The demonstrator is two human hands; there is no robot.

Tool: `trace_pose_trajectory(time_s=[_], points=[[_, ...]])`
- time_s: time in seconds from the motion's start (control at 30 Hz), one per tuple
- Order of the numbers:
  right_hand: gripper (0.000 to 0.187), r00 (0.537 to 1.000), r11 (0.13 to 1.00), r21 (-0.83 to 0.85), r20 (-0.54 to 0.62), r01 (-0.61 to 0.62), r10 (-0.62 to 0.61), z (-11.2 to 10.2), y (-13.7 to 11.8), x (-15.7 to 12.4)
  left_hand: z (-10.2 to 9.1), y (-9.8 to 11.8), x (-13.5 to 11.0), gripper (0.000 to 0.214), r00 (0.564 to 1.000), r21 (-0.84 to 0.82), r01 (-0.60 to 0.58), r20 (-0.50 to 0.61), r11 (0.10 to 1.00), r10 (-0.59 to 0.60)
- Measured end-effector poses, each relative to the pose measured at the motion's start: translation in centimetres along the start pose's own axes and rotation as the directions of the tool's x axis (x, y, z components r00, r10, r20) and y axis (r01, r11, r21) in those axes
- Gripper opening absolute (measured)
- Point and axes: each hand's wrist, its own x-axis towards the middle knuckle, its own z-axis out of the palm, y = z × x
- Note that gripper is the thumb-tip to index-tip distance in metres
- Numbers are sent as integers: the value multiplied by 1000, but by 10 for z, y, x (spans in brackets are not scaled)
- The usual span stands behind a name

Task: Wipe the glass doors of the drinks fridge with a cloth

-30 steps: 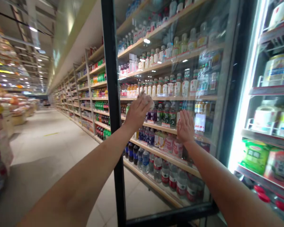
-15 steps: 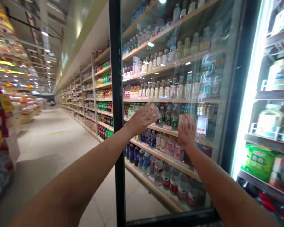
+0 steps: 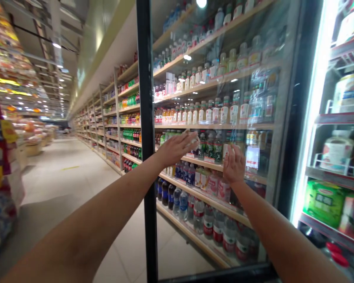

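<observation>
A glass door [image 3: 194, 236] with a black frame stands swung open in front of me. My left hand [image 3: 178, 148] lies flattened against the pane, fingers stretched to the right. A pale crumpled cloth [image 3: 197, 138] shows at its fingertips, mostly hidden under the hand. To the right, my right hand [image 3: 234, 163] touches the same pane, its fingers pointing up and slightly bent, with nothing visible in them. Both forearms reach in from the bottom corners.
Beyond the glass, wooden shelves [image 3: 191, 186] carry rows of drink bottles. On the right, a lit cooler holds bottles and a green package [image 3: 323, 200]. Tiled floor [image 3: 72, 157] runs down the aisle at left, beside blurred displays.
My left hand has shifted slightly down, and less of the cloth shows above its fingers. My right hand stays almost in place on the pane.
</observation>
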Motion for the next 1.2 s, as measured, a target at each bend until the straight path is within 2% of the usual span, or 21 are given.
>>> trace_pose_trajectory(time_s=[0.07,0.13,0.2,0.23,0.33,0.4,0.43,0.5,0.6,0.67,0.77,0.87,0.97,1.07,1.13,1.2], points=[[51,1000,1000,-5,-21,9,-9,1,0,0,-9,-13,8,60,993,67,118,-36,991,-115],[51,999,1000,-2,-34,5,-5,1,0,0,-16,-25,18,59,956,100,282,-116,954,-270],[51,1000,1000,10,-30,-6,6,0,-1,0,-17,-26,24,55,926,82,361,-152,929,-347],[51,1000,1000,16,-26,-10,10,0,-1,0,-16,-23,25,54,932,62,345,-142,937,-334],[53,1000,999,33,-11,-23,23,-1,-1,0,-13,-8,24,55,984,-42,158,-73,987,-161],[53,999,999,41,-13,-31,32,-1,-2,0,-15,-3,28,61,990,-121,102,-80,987,-112],[53,999,999,42,-14,-33,34,-1,-2,0,-17,-4,31,63,985,-146,127,-99,981,-143],[54,999,999,37,-13,-32,32,-1,-2,-1,-19,-8,36,66,952,-152,253,-135,955,-274],[54,999,999,20,-6,-32,32,-1,-2,-1,-17,-10,34,65,907,-69,390,-142,918,-396],[54,1000,999,20,-11,-29,30,0,-1,-1,-13,-4,25,65,911,-12,391,-139,921,-388],[53,999,1000,20,-34,-11,11,1,-1,0,-9,1,12,65,943,13,321,-101,947,-318],[51,998,1000,11,-55,3,-2,1,-2,0,-15,-13,14,67,967,8,253,-43,967,-253],[52,999,1000,20,-30,-16,17,0,-3,0,-22,-33,24,68,943,9,325,-79,946,-323],[53,1000,999,40,-9,-29,29,-2,-3,0,-16,-29,22,68,900,8,414,-151,910,-408],[52,1000,999,37,-16,-17,18,-3,-2,0,-7,-14,12,67,936,7,326,-143,945,-322],[51,1000,1000,20,-23,3,-3,-4,-1,1,-3,-1,0,63,987,28,136,-94,990,-133]])
